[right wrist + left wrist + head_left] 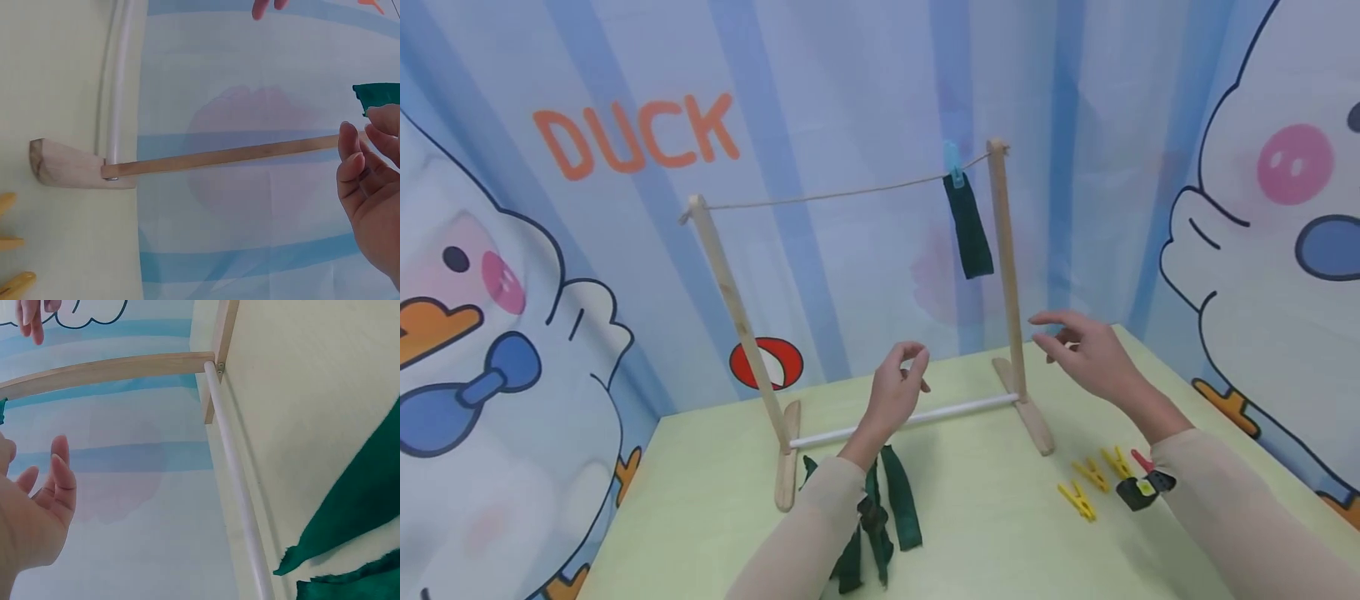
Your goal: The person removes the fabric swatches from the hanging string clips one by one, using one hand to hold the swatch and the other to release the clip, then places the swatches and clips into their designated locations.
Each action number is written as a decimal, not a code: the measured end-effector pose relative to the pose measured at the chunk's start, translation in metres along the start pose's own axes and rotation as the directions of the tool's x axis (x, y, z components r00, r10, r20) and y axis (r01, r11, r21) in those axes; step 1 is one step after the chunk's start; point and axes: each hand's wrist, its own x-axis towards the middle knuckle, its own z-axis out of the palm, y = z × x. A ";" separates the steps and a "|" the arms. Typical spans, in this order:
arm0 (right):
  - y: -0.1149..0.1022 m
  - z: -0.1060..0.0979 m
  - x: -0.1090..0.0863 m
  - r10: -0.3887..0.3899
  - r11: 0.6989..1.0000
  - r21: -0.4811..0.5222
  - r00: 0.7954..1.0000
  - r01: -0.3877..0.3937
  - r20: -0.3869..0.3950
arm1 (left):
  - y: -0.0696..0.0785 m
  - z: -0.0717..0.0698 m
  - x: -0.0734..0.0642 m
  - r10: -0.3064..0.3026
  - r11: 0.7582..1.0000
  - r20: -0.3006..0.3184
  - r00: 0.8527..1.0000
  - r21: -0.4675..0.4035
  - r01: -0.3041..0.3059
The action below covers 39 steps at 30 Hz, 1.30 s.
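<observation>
A dark green cloth strip [970,229] hangs from the string [835,196] near its right end, held by a light blue clothespin [954,164]. The wooden rack [1009,267] carries this string between two posts. My left hand [897,387] is raised in front of the rack's middle, its fingers loosely bent around nothing. Just right of the right post hovers my right hand [1086,354], fingers loosely bent and holding nothing. More green cloth strips [902,500] lie on the table beneath my left forearm, which partly hides them.
Several yellow clothespins [1077,501] lie on the table [985,533] at the right, with a red one [1141,459] partly behind my right wrist. A white rod [962,409] joins the rack's wooden feet. A printed curtain [865,275] stands behind.
</observation>
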 end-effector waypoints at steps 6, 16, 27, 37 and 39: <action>-0.009 0.008 0.017 -0.038 0.998 0.039 0.999 0.039 -0.013 | 0.008 0.000 0.009 0.027 1.000 -0.019 0.999 -0.002 -0.027; -0.016 0.007 0.034 -0.048 0.996 0.078 0.998 0.052 -0.050 | 0.023 -0.005 0.024 0.033 0.997 -0.031 0.999 -0.062 -0.035; -0.048 -0.011 0.067 -0.130 0.982 0.123 0.985 0.144 -0.116 | 0.038 0.007 0.035 0.048 0.981 -0.020 0.999 -0.185 -0.051; -0.064 -0.020 0.101 -0.154 0.979 0.104 0.973 0.174 -0.174 | 0.058 0.019 0.050 0.053 0.966 -0.017 0.998 -0.254 -0.056; -0.068 -0.021 0.105 -0.152 0.979 0.106 0.972 0.173 -0.181 | 0.061 0.022 0.053 0.049 0.962 -0.014 0.999 -0.269 -0.050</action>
